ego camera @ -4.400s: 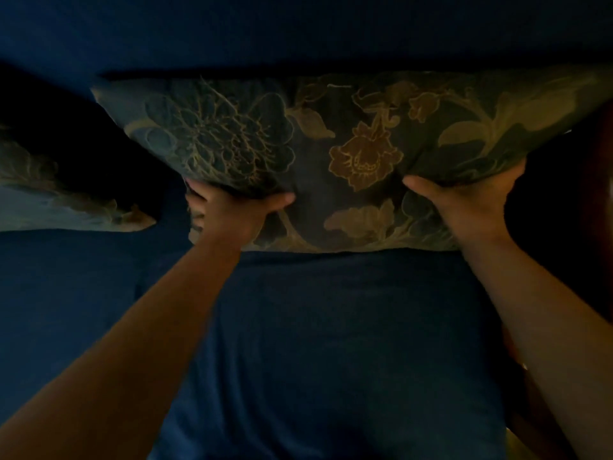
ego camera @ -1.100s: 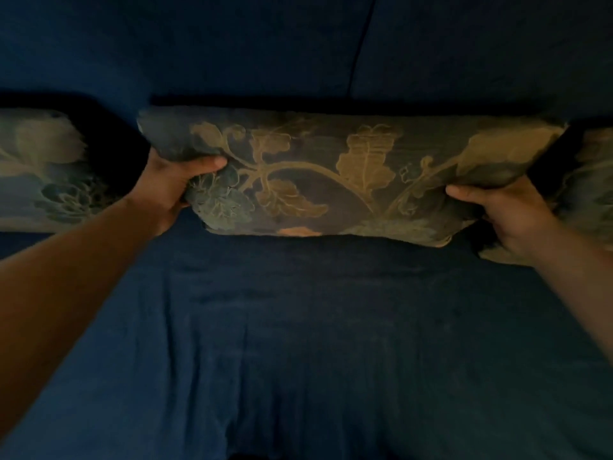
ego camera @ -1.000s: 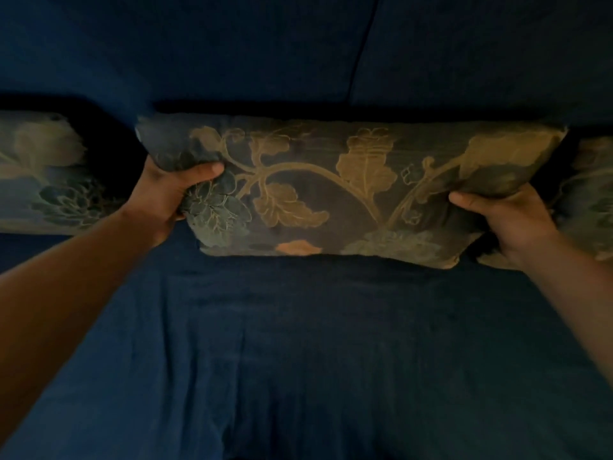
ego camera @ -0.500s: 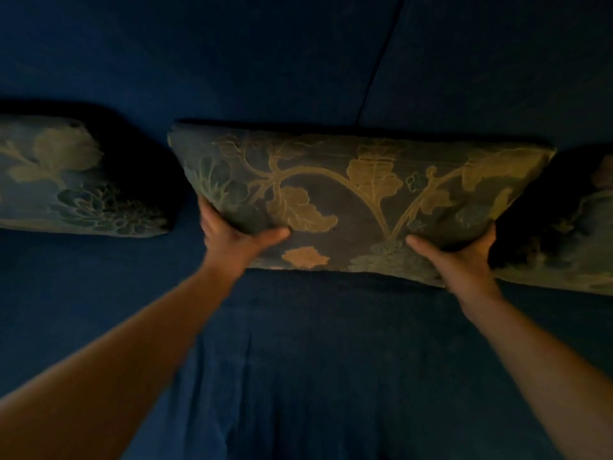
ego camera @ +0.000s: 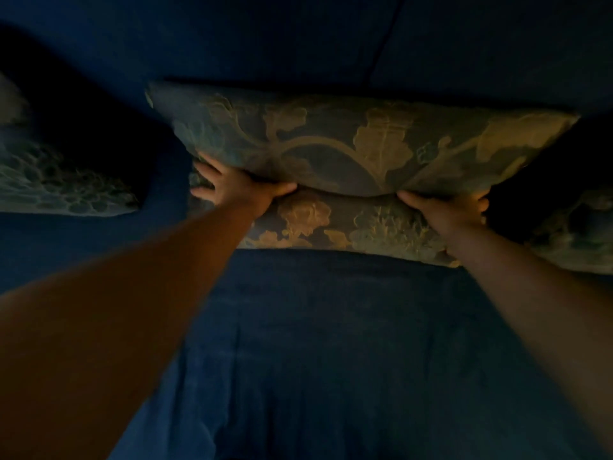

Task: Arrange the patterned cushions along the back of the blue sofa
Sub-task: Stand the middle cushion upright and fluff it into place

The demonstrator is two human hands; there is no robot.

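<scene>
Dim light, picture soft. I see the middle cushion (ego camera: 348,151) propped against the backrest of the blue sofa (ego camera: 331,343), its lower edge on the seat. Fabric is dark grey-blue with pale gold leaves, a curling vine and a muted blossom low down; the face is creased across the middle, the upper half bulging forward over the lower. My left hand (ego camera: 232,190) presses into that crease near the cushion's left end, fingers spread, thumb pointing inward. My right hand (ego camera: 444,207) presses near its right end, fingers tucked under the fold; whether they pinch the fabric I cannot tell. A left cushion (ego camera: 49,174) lies well apart from the middle cushion; a right cushion (ego camera: 577,234) sits just beside it.
</scene>
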